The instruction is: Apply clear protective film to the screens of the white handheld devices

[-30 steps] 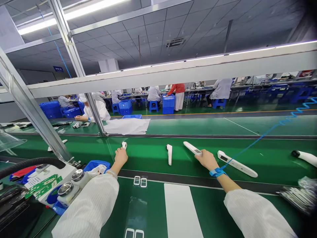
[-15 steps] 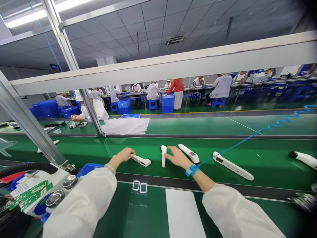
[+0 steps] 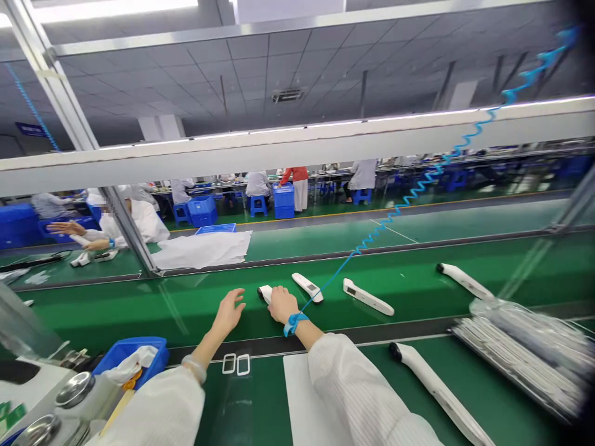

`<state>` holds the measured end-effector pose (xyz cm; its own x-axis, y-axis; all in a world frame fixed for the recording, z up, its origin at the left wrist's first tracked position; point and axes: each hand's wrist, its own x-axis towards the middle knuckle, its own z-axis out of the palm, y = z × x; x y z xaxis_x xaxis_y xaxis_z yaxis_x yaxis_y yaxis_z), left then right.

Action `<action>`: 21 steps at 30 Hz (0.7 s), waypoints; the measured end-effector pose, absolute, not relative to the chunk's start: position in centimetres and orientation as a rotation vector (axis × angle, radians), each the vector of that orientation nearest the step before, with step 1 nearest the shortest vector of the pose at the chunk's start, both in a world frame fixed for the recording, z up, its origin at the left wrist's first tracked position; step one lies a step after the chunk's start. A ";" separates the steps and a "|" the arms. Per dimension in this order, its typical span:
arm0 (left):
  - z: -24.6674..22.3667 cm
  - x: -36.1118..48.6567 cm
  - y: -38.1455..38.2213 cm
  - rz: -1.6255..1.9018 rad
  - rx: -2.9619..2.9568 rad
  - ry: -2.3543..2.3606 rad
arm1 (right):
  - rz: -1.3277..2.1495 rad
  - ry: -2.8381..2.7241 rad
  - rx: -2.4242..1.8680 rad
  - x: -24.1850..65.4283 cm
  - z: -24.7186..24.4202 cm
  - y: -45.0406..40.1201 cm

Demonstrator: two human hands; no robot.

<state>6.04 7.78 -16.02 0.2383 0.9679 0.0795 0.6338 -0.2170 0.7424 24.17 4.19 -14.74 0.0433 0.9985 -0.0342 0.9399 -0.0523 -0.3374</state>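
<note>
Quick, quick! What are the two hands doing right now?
Left hand: open, holding nothing.
Right hand: on a white plastic handheld device, but I can't tell if it's gripping it.

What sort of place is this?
Probably an electronics factory: there's a long green conveyor belt with white handheld devices on it, a blue coiled wrist strap of the anti-static sort, and workers in white smocks.

**Electronics assembly factory floor**

Long green assembly lines (image 3: pixel 465 266) under a tiled ceiling (image 3: pixel 260 62) with strip lights (image 3: pixel 93 7). Rows of workers in white smocks (image 3: pixel 362 174) on blue stools (image 3: pixel 258 207), stacked blue plastic crates (image 3: pixel 283 203) alongside. White handheld devices (image 3: pixel 367 296) lying on the belt, a coiled blue grounding cord (image 3: pixel 409 198) above.
</note>
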 end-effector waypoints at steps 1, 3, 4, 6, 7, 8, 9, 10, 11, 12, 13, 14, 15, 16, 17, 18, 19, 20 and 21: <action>-15.6 5.5 7.3 0.749 1.932 1.447 | 0.362 -1.981 -2.092 25.1 -14.1 3.6; -14.9 4.7 6.0 0.754 1.928 1.405 | 0.313 -1.932 -2.099 27.7 -12.5 1.5; -14.5 4.3 5.4 0.754 1.925 1.382 | 0.286 -1.896 -2.113 29.5 -11.6 0.0; -13.8 3.6 3.9 0.750 1.915 1.339 | 0.240 -1.814 -2.159 33.9 -10.0 -3.9; -13.6 3.3 3.2 0.747 1.909 1.321 | 0.219 -1.762 -2.196 36.4 -9.7 -6.2; -13.3 3.1 2.4 0.743 1.902 1.308 | 0.199 -1.697 -2.244 39.0 -9.7 -8.7; -13.0 2.9 1.6 0.742 1.894 1.299 | 0.182 -1.634 -2.294 41.6 -10.2 -11.1; -12.8 2.9 0.8 0.740 1.886 1.289 | 0.163 -1.567 -2.344 44.3 -11.2 -13.6; -12.5 2.9 -0.1 0.741 1.882 1.274 | 0.128 -1.476 -2.402 46.7 -12.6 -15.9; -12.1 3.0 -0.9 0.744 1.884 1.254 | 0.101 -1.426 -2.442 48.9 -14.2 -18.0; -11.7 3.1 -1.9 0.743 1.892 1.231 | 0.033 -1.394 -2.464 50.8 -15.9 -19.8; -11.2 3.2 -2.8 0.737 1.907 1.207 | -0.003 -1.395 -2.476 52.2 -17.5 -21.2; -10.7 3.3 -3.8 0.722 1.928 1.187 | -0.019 -1.430 -2.497 53.1 -18.7 -22.3; -10.2 3.3 -4.9 0.699 1.955 1.173 | -0.077 -1.461 -2.537 53.4 -19.5 -22.8; -9.8 3.2 -5.9 0.678 1.985 1.168 | -0.152 -1.489 -2.557 53.3 -19.8 -22.9; -9.5 3.0 -7.1 0.660 2.011 1.170 | -0.229 -1.511 -2.563 52.8 -19.5 -22.4; -9.5 2.6 -8.2 0.653 2.032 1.177 | -0.293 -1.525 -2.557 51.9 -18.8 -21.5; -9.7 2.1 -9.4 0.663 2.042 1.191 | -0.321 -1.549 -2.524 50.8 -17.7 -20.1; -10.3 1.6 -10.6 0.677 2.037 1.207 | -0.259 -1.578 -2.511 49.5 -16.6 -18.5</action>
<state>1.56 -10.59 -10.26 0.4383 0.8937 0.0962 0.5484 -0.3507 0.7591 49.52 -18.45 -16.61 0.4267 0.8739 0.2328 0.9025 -0.4282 -0.0467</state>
